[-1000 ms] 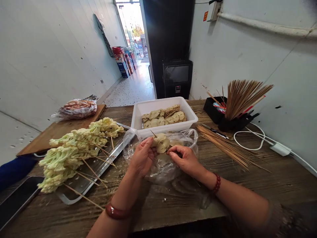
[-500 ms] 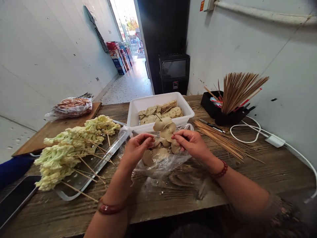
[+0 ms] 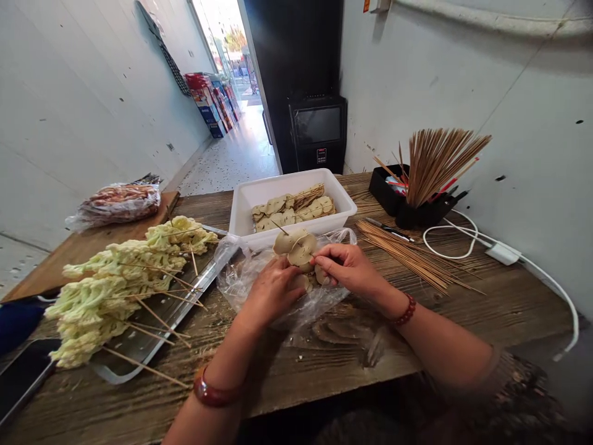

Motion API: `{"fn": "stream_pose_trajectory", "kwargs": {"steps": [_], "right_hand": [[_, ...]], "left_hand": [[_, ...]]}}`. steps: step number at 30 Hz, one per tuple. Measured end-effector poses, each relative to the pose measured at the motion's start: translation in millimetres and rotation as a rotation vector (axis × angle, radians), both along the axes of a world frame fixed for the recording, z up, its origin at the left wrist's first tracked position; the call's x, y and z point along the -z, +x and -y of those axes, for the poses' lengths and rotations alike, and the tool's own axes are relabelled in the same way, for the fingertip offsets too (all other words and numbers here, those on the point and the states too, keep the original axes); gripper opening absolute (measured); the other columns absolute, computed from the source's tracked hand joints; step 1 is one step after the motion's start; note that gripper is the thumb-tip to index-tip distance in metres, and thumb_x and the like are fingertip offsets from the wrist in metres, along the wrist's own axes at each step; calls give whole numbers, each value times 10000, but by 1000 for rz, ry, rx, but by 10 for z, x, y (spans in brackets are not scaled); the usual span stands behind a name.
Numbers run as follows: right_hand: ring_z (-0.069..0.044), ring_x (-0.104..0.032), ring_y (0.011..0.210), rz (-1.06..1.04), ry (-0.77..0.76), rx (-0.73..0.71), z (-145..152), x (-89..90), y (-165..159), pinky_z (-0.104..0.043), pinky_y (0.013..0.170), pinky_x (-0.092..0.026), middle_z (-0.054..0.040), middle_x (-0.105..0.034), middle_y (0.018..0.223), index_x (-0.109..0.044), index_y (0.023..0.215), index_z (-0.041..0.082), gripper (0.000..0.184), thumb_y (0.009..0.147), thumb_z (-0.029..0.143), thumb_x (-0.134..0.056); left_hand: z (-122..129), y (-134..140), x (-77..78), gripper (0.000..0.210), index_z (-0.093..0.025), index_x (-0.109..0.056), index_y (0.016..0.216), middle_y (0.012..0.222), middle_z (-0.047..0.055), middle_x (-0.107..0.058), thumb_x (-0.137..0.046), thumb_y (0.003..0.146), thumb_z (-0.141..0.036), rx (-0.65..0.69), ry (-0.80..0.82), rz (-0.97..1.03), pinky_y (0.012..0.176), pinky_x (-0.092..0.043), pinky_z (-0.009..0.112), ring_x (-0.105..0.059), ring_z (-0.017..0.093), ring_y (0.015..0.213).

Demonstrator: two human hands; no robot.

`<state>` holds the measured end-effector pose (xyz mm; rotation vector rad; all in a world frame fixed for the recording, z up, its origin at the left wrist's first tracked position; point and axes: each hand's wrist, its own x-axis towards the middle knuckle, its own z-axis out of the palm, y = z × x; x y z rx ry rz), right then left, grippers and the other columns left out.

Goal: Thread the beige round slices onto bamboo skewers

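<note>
Right hand [image 3: 349, 270]: thumb and forefinger clamped on skewer [image 3: 280, 227]. Threaded slices [image 3: 302, 248] sit above plastic bag [image 3: 234, 262], near side of white tub [image 3: 288, 177]. Left hand [image 3: 272, 292] over bag; cannot tell whether its fingers grip anything. Advisable: steady skewer, pierce slices centrally, fingertips clear of point.

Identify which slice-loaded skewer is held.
The loaded skewer pinched in the right hand, over the clear bag; the other loaded skewers lie in the white tub.

My remote tally: two hands [image 3: 271, 290], one held skewer [image 3: 280, 227].
I count one white tub [image 3: 341, 205], one tray [image 3: 210, 276], one phone [image 3: 28, 374], two bracelets [image 3: 217, 392].
</note>
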<state>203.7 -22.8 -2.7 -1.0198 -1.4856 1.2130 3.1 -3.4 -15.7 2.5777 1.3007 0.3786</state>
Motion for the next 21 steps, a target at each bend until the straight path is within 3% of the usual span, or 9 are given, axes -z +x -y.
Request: {"fn": "stream_pose_trajectory", "kwargs": {"steps": [5,10,13,17,21], "right_hand": [[-61,-469,408,1,11,32,4,15,1,-181,403,-367,33,-567,565,-681,821,141,246,856,374,-607],[-74,-462,418,10,13,62,-4,20,6,-197,408,-372,36,-569,555,-679,801,174,242,841,408,-633],[-75,-452,416,-30,-15,95,-12,22,6,-202,401,-366,30,-574,566,-687,803,171,278,823,446,-649],[-72,-430,407,-91,-54,131,-8,29,-6,-197,383,-341,28,-558,568,-698,816,166,311,823,473,-647],[-73,-423,403,-98,-86,136,19,27,-35,-199,374,-339,29,-552,560,-703,812,164,341,810,502,-657]], "left_hand": [[-10,2,26,116,-176,-715,838,918,104,-627,-630,761,-182,1,-11,66,759,-453,371,-568,253,872],[-41,-17,21,78,-198,-658,699,797,46,-620,-618,754,-160,-24,-92,330,698,-426,323,-556,205,776],[-51,-58,-45,49,-189,-642,709,713,14,-615,-668,743,-213,-96,-271,625,620,-416,278,-538,163,672],[-36,-121,-150,209,-169,-605,756,650,-20,-602,-749,721,-316,-289,-497,1115,540,-428,224,-540,109,563],[-38,-157,-185,350,-164,-569,801,646,-24,-640,-836,637,-320,-390,-658,1437,511,-493,221,-590,107,517]]}}
